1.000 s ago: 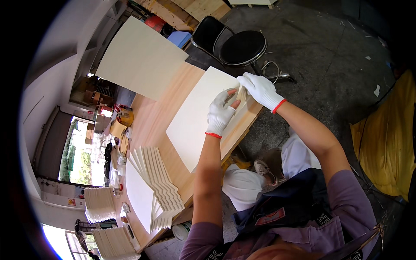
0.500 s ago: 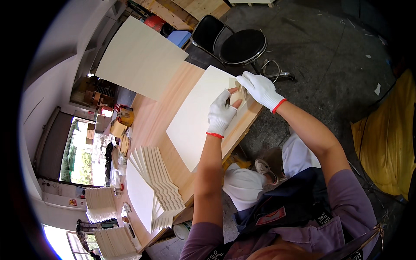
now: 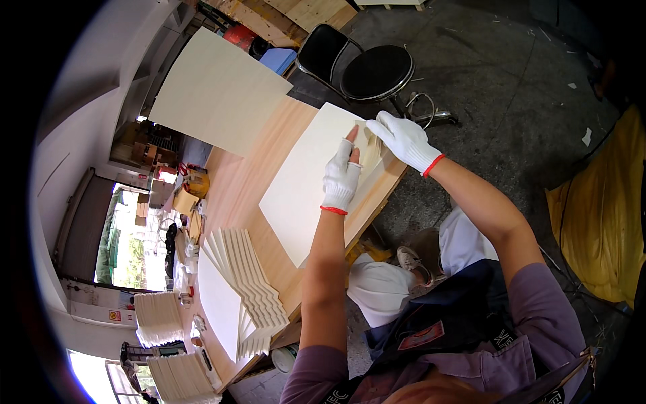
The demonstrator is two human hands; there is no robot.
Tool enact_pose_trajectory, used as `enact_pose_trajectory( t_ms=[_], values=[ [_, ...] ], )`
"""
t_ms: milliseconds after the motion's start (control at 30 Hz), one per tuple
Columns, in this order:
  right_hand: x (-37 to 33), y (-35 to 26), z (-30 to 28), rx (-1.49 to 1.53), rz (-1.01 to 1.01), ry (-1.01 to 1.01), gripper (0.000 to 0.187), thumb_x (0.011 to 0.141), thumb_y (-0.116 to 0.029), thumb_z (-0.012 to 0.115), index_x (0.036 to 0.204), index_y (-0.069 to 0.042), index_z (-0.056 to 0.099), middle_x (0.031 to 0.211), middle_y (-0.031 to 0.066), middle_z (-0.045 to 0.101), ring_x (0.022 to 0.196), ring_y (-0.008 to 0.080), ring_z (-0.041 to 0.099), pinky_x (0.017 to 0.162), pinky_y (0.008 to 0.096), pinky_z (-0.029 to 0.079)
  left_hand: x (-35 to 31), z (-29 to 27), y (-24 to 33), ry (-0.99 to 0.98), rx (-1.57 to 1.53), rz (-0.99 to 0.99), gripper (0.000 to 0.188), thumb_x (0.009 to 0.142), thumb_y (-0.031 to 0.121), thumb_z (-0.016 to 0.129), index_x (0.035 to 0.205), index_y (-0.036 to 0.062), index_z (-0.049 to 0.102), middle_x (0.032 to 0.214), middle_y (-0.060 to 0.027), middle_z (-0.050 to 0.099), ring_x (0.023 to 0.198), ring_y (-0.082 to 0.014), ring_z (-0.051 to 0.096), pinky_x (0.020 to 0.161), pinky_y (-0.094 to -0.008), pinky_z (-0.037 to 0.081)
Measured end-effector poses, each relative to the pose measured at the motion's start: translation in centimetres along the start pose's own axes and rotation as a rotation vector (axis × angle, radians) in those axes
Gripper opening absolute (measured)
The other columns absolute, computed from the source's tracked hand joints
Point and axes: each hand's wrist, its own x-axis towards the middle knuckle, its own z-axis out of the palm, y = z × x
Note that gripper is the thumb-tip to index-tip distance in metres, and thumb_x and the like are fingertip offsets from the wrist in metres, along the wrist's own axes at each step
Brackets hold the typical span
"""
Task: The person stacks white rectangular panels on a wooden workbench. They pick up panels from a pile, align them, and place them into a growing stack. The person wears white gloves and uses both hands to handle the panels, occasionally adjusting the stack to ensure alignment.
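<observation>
A stack of large cream-white sheets lies on the wooden table in front of me. Its far right corner curls up, and the lifted sheet edges fan apart there. My right hand, in a white knit glove with a red cuff, pinches that raised corner. My left hand, gloved alike but with bare fingertips, lies over the sheets just left of the curled corner. Its index finger points away from me, and the thumb is beside it. The other left fingers are mostly hidden.
The wooden table holds a fanned stack of folded cream boards at left. A large pale panel overhangs its far end. A black stool stands beyond. Yellow sheeting hangs at right, and bundled stacks sit at far left.
My left hand has drawn slightly away from the curled corner, its index finger straightening and its thumb closing toward it. The right hand stays at the corner.
</observation>
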Motion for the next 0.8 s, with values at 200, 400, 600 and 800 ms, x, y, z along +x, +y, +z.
enact_pose_trajectory(
  t_ms=[200,400,600,800],
  values=[
    [0.2,0.9,0.4,0.008,-0.014,0.027,0.046,0.109,-0.054,0.042,0.106,-0.011,0.059,0.086,0.0211,0.069,0.088,0.0431,0.068,0.076,0.0538,0.05,0.3,0.0,0.9,-0.117,0.084,-0.028,0.029,0.099,0.012,0.07,0.128,0.0076,0.07,0.084,-0.0014,0.053,0.079,-0.0122,0.052,0.078,-0.0285,0.05],
    [0.2,0.5,0.5,0.032,-0.01,0.019,0.047,0.109,-0.055,0.042,0.105,-0.011,0.06,0.086,0.0206,0.069,0.087,0.0427,0.068,0.076,0.0535,0.05,0.1,-0.3,0.5,-0.118,0.104,-0.09,0.033,0.093,0.013,0.077,0.125,0.0126,0.071,0.099,-0.0093,0.071,0.076,-0.0181,0.064,0.076,-0.0319,0.054],
    [-0.1,0.1,-0.1,0.056,0.025,-0.012,0.05,0.109,-0.056,0.043,0.102,-0.009,0.06,0.084,0.0175,0.067,0.085,0.0403,0.068,0.075,0.0509,0.048,-0.1,0.2,0.9,0.02,-0.021,0.021,0.027,0.103,0.013,0.062,0.128,0.0073,0.07,0.096,-0.0065,0.065,0.082,-0.0172,0.061,0.084,-0.0301,0.053],
    [0.1,1.0,0.5,0.032,0.012,0.037,0.048,0.108,-0.056,0.043,0.103,-0.012,0.059,0.083,0.0191,0.069,0.085,0.0414,0.069,0.074,0.0527,0.05,0.2,0.1,0.9,-0.095,0.151,-0.029,0.031,0.095,0.017,0.075,0.126,0.0129,0.071,0.102,-0.0114,0.073,0.081,-0.0214,0.068,0.08,-0.0329,0.055]
  ],
)
